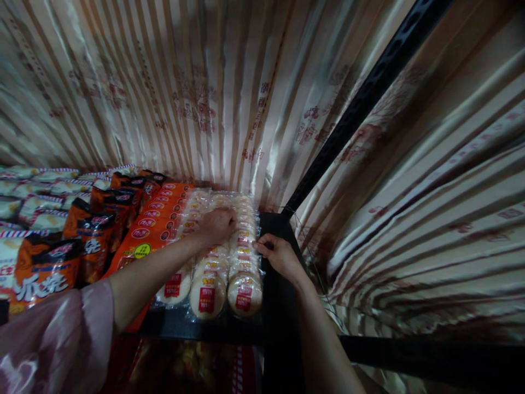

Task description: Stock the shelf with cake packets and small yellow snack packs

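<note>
L hand (221, 224) over, R hand (279, 254) beside clear pkts (210, 266) w/ round crackers (245, 301); can't tell either grip.

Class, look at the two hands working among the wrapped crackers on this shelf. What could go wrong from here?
The left hand reaches over the crackers, so its forearm might drag some askew. Front ones, near the edge of the shelf, could then fall. The right hand, beside the end row, might push it crooked.

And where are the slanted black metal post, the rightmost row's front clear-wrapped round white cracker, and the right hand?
Slanted black metal post (363, 104), head view: its middle.
Clear-wrapped round white cracker (244, 300), head view: red label.
Right hand (282, 257), head view: its back.
</note>
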Demonstrator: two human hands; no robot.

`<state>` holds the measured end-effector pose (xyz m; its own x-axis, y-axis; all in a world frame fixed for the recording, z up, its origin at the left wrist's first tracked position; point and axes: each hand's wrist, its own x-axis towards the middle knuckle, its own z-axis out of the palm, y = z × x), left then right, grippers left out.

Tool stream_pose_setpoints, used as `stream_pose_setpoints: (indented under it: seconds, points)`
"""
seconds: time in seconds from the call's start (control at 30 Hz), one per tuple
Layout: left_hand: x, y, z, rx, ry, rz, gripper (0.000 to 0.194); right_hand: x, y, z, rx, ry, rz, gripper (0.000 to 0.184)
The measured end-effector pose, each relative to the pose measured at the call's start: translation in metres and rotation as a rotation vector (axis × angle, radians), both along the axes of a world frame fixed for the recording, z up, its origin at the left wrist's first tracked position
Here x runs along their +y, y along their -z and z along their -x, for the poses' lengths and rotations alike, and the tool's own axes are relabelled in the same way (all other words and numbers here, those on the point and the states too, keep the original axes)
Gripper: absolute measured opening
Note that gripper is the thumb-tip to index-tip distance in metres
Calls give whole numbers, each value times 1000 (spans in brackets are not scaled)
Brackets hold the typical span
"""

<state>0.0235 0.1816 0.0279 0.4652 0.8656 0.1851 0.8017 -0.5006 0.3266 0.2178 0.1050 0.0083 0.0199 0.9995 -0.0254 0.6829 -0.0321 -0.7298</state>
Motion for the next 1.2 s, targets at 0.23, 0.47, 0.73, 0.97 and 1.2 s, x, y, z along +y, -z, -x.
stream_pose_setpoints:
  seconds: [0.23, 0.47, 0.73, 0.97, 1.2]
  points:
    - [0, 3, 1, -13, 25, -6, 15, 1, 6, 5, 55, 38, -68, 24]
    - [-1, 4, 2, 19, 30, -10, 15, 0, 2, 9, -2, 99, -96, 22]
    - [-10, -4, 3, 6, 132, -60, 15, -1, 0, 12, -93, 143, -134, 21]
    - [-16, -9, 6, 101, 247, 7, 15, 0, 1, 13, -67, 157, -131, 21]
    - [-15, -4, 5, 105, 222, -24, 15, -2, -1, 11, -65, 153, -134, 28]
